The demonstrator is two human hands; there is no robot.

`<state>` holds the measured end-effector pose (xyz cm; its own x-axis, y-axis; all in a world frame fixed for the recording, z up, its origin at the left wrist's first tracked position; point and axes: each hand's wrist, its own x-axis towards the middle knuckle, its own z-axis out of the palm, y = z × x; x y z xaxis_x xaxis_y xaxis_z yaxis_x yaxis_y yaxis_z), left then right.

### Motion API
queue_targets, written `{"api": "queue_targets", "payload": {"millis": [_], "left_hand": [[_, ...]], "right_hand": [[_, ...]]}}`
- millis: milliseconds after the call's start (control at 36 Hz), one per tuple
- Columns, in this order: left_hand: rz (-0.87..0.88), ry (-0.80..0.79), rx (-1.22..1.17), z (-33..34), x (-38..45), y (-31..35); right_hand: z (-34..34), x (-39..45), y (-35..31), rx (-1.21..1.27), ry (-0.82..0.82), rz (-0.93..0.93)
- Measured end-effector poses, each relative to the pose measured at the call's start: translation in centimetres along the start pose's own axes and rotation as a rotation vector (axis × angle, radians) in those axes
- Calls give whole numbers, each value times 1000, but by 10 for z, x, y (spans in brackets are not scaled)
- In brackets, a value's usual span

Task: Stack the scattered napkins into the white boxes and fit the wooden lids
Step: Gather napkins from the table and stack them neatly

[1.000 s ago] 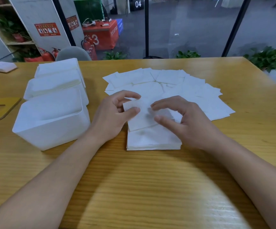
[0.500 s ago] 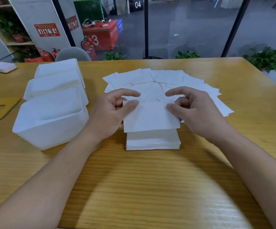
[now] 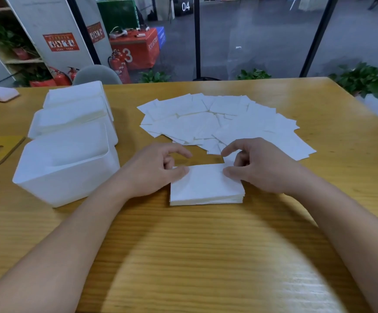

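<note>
Head camera looks down over both forearms, which reach in from the near edge of the wooden table (image 3: 206,256) and meet at a small stack of napkins (image 3: 206,188) lying toward the middle. The left hand (image 3: 154,170) sits at the stack's left far corner, thumb laid on the top sheet and fingers curled over the far edge, so it pinches the napkin there. The right hand (image 3: 262,168) mirrors it at the right far corner, thumb on top, index finger arched above, the other fingers bent behind the edge. Beyond the hands, the scattered napkins (image 3: 224,120) fan out toward the far edge. Three white boxes (image 3: 70,177) stand in a row along the left side, the nearest just beside the left wrist. A wooden lid (image 3: 0,147) lies at the left edge.
</note>
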<state>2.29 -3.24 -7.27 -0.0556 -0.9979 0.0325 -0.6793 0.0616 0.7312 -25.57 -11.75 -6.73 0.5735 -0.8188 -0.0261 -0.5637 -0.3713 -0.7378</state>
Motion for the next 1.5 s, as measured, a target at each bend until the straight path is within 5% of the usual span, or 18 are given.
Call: {"api": "queue_targets", "payload": {"millis": [250,583,1000,1500], "left_hand": [[48,290,74,8,11,-13],[11,134,341,20,35,-20],[141,231,298,18,36,-20],[61,167,300,23,32,-15]], "right_hand": [[8,5,6,-69,196,-107],[19,7,8,-181,101,-161],[20,7,9,-201,85,-168],[21,8,10,-243,71,-183]]}}
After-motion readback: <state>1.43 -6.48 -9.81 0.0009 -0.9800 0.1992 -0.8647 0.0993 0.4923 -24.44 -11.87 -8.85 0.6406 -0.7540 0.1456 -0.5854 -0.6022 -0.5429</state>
